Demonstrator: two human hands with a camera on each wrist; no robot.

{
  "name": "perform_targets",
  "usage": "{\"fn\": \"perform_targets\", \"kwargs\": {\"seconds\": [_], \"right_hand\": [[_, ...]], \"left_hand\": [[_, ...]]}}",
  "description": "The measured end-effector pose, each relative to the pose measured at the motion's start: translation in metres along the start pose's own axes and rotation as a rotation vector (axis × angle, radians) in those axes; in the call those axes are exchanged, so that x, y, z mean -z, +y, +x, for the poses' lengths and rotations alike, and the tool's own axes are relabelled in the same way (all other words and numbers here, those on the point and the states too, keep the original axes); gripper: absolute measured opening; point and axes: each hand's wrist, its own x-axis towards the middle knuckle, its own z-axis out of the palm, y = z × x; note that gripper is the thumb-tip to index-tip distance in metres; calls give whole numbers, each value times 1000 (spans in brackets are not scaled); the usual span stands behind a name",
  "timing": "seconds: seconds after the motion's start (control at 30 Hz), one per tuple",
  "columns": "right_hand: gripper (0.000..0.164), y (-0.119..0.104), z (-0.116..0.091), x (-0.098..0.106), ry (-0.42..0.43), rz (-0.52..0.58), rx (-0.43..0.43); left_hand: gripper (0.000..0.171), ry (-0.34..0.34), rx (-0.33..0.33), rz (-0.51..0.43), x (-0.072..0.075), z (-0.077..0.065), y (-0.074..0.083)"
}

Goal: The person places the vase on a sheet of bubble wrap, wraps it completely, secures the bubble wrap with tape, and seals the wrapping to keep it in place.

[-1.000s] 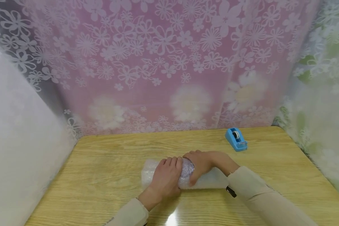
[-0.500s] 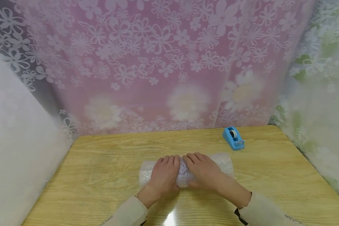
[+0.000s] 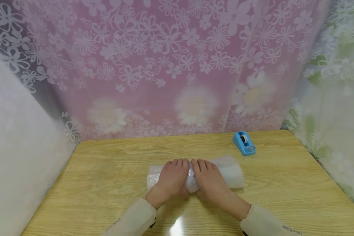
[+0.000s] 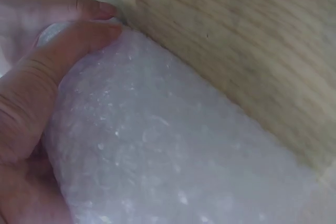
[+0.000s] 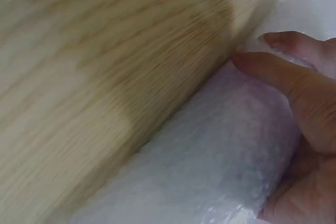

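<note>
A roll of clear bubble wrap (image 3: 233,172) lies crosswise on the wooden table, its right end angled a little away from the person. Around its left-middle part curls my left hand (image 3: 174,177), fingers over the far side and thumb on the near side. Close beside it my right hand (image 3: 210,178) grips the roll in the same way, with a narrow strip of wrap showing between the two. Both wrist views show thumb and fingers bent round the bubbly surface (image 4: 157,129). A faint purple tint shows through the wrap; what lies inside is hidden.
A blue tape dispenser (image 3: 244,144) with a roll of tape stands at the back right of the wooden table (image 3: 112,164). Behind the table hangs a pink flowered curtain (image 3: 153,82), with pale sheets at both sides.
My right hand has shifted its hold and its forearm has swung down, uncovering the roll's right end. That end has tilted farther from the person. My left hand keeps its grip.
</note>
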Motion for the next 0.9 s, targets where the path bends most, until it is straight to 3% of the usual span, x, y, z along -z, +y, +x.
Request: {"fn": "perform_targets", "kwargs": {"seconds": [0.3,0.63,0.77,0.9], "right_hand": [[92,10,5,8,-104,59,43],[82,25,14,31,-420,284,131],[78,29,19,32,-508,392,113],[76,28,26,34,-565,453,61]], "left_hand": [[83,-124,-63,-80,6,5,-9],[70,-347,-116,-459,12,7,-15],[69,-435,-108,-610,12,12,-21],[70,-483,-88,-714,12,14,-28]]}}
